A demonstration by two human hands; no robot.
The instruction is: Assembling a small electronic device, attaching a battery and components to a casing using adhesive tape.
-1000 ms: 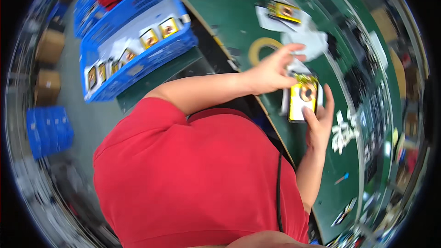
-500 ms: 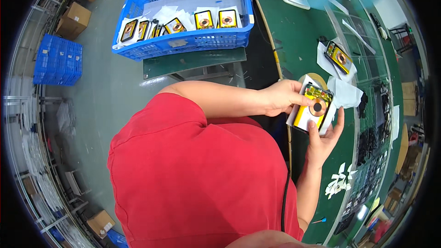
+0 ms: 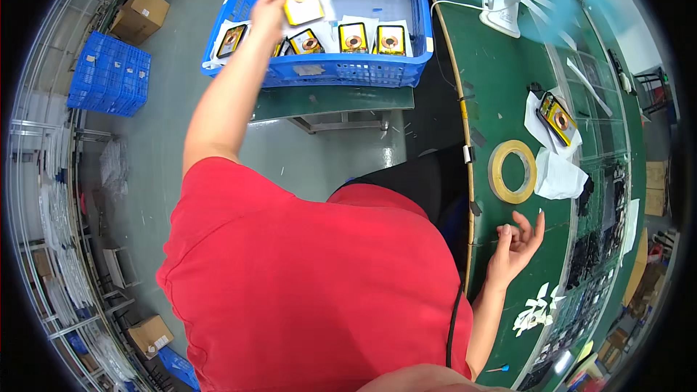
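With the left hand (image 3: pixel 268 17) pinching just one edge, the yellow device (image 3: pixel 303 6) could slip onto the basket's devices (image 3: pixel 353 39) beside it, the half-curled right hand (image 3: pixel 513 252) seeming empty

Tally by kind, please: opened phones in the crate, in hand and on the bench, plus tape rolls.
Opened phones in the blue crate: at least 5, one partly hidden
Opened phone in the left hand: 1
Opened phone on the green workbench: 1
Yellow tape roll: 1
Total: at least 8
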